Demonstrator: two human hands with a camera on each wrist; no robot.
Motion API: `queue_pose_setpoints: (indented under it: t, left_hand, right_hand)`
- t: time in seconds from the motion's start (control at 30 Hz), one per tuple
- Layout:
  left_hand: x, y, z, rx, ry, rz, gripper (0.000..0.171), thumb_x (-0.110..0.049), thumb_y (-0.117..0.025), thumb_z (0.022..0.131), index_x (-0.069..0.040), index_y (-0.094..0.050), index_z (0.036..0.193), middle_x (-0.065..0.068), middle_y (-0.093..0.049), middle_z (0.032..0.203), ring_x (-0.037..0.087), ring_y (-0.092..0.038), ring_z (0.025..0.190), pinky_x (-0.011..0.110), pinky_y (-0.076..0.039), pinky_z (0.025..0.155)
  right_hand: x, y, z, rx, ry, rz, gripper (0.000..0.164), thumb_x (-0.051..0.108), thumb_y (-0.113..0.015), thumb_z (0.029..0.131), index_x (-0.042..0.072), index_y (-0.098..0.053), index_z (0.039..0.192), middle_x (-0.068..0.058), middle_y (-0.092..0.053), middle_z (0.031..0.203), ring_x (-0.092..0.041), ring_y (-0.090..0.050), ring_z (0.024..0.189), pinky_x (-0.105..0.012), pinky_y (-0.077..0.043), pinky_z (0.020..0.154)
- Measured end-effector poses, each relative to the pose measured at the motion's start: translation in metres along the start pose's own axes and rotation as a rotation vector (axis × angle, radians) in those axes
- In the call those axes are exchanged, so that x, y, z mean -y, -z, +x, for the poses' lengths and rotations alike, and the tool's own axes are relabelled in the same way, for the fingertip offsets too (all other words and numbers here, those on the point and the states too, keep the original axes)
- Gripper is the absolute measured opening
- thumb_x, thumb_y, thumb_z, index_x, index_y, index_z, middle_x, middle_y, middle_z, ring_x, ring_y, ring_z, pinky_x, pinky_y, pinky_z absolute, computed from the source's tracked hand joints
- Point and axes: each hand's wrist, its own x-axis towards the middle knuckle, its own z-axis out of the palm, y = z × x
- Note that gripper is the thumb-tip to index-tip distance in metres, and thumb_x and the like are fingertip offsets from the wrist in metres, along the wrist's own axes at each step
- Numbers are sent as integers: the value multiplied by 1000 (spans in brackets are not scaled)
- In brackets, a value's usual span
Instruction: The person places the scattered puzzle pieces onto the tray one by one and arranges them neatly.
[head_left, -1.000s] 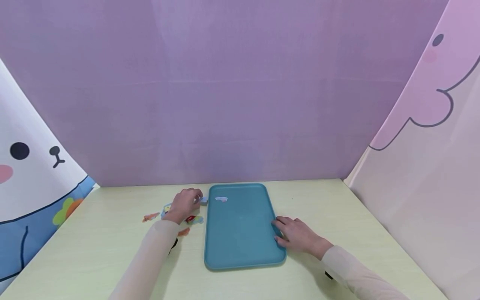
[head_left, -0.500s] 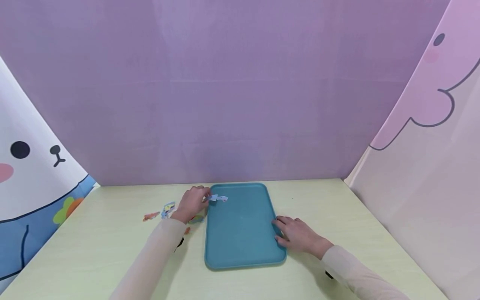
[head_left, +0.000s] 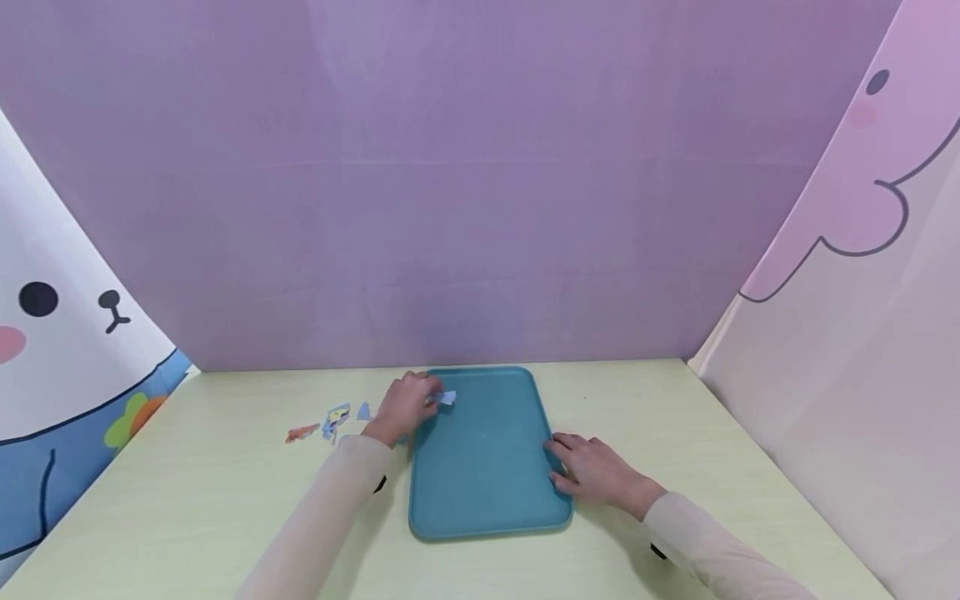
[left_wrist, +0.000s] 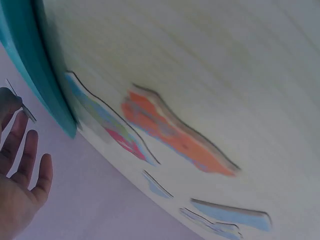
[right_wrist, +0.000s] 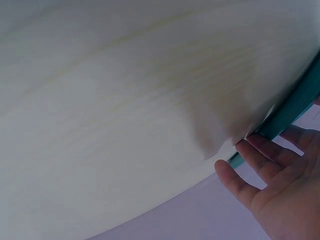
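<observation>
My left hand [head_left: 408, 407] reaches over the far left corner of the teal tray [head_left: 487, 471]. Thumb and finger pinch a thin flat puzzle piece [left_wrist: 28, 112], seen nearly edge-on in the left wrist view. Just past those fingertips, a pale blue-white piece [head_left: 447, 398] shows on the tray, partly covered by the hand. My right hand [head_left: 592, 471] rests at the tray's right rim. In the right wrist view its fingers lie fairly straight against the tray's edge [right_wrist: 287, 117].
Left of the tray, loose pieces lie on the pale wooden table [head_left: 187, 500]: an orange one [head_left: 302, 433], a blue-yellow one [head_left: 337, 417] and a small blue one [head_left: 364, 411]. A red-green piece [left_wrist: 107, 120] lies close to the tray. A purple cloth wall [head_left: 480, 208] stands behind.
My left hand has moved right with its piece, from beside the tray to over its far left corner, now partly covering the piece there. The right hand stays at the rim.
</observation>
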Motion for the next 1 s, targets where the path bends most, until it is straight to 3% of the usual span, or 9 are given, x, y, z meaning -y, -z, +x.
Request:
queue_pose_setpoints:
  t: [0.5, 1.0]
  left_hand:
    - [-27, -14, 16, -38, -70, 0, 14, -13, -71, 76, -14, -69, 90, 0, -66, 86, 20, -60, 80, 34, -50, 70]
    - [-47, -18, 32, 38, 10, -39, 16, -16, -68, 80, -16, -68, 96, 0, -65, 92, 17, -59, 84, 32, -50, 70]
  right_hand:
    - [-1, -3, 0, -9, -3, -7, 49, 33, -56, 88, 4, -51, 126, -15, -52, 128, -30, -51, 117, -48, -46, 84]
    - [-2, -2, 0, -4, 9, -22, 48, 33, -54, 88, 5, -51, 126, -15, -52, 127, -29, -51, 116, -46, -47, 83]
